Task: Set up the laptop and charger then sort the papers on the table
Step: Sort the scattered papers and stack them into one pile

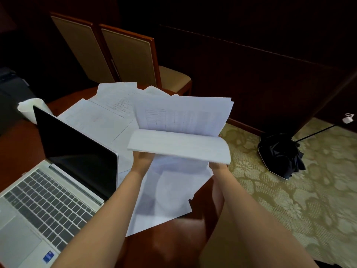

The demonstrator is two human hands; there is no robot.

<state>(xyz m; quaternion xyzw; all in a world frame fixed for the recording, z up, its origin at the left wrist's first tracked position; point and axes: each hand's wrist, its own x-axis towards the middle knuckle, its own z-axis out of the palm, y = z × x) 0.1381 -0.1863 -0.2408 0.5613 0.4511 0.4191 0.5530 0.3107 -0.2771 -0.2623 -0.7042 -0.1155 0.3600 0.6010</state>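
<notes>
I hold a stack of white papers [181, 132] up above the table with both hands. My left hand [142, 161] grips its lower left edge and my right hand [217, 167] grips its lower right edge; the fingers of both are mostly hidden behind the sheets. The stack's near edge curls toward me, and a sheet with a printed grid stands behind it. More loose papers [108, 117] lie spread over the red-brown table [17, 151]. An open silver laptop [58, 180] with a dark screen sits at the left.
A rolled white sheet [29, 109] lies behind the laptop. Two wooden chairs [131, 55] stand beyond the table. On the patterned carpet to the right lie a folded black umbrella [280, 155], a black cable and a small white charger [347, 118].
</notes>
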